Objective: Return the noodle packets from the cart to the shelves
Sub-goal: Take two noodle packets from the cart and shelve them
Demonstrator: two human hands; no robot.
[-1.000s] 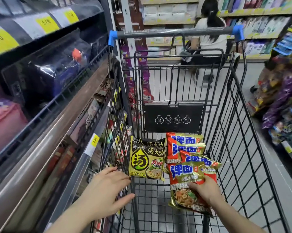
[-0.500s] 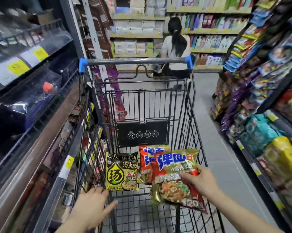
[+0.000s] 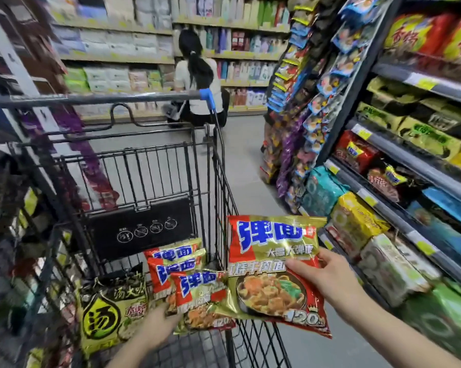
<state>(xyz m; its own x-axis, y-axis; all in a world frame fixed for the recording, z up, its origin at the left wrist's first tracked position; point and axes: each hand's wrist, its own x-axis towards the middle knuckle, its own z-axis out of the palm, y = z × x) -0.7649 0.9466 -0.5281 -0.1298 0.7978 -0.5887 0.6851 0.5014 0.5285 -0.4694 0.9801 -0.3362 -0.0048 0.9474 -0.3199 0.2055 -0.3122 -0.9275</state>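
Our right hand point(image 3: 327, 281) pinches one red-and-gold foil noodle packet point(image 3: 274, 264), lifted just outside the black wire cart point(image 3: 218, 176), toward the right-side shelves point(image 3: 410, 160). Left hand point(image 3: 157, 330) is down in the cart w/ fingers on the red-gold packets still in the basket point(image 3: 189, 277); grip unclear. Dark green-yellow soup packet point(image 3: 109, 312) sits beside them. Judging: nothing shelved yet, approx. four left in cart.

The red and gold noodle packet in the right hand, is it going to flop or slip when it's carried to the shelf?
The noodle packet probably stays fairly flat: held by one edge in the right hand, it barely droops. Its glossy film looks slippery, so the grip may slide. It seems light, and the noodles inside could crack if squeezed.
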